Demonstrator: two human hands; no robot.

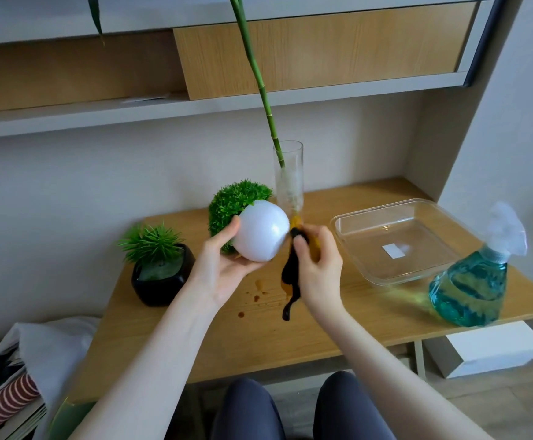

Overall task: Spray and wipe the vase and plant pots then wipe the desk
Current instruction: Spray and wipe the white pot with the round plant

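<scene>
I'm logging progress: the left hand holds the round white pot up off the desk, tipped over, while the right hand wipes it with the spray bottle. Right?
Not quite. In the head view the right hand grips a dark cloth, not the spray bottle, which stands on the desk. The left hand does hold the white pot.

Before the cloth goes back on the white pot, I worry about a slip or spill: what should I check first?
1. Left hand holds the white round pot off the desk: ok.
2. Right hand grips the cloth: ok.
3. Cloth clean: not ok, dark and stained.
4. Desk dry below: not ok, brown drops.
5. Glass vase close behind the hands: cannot tell the clearance.
</scene>
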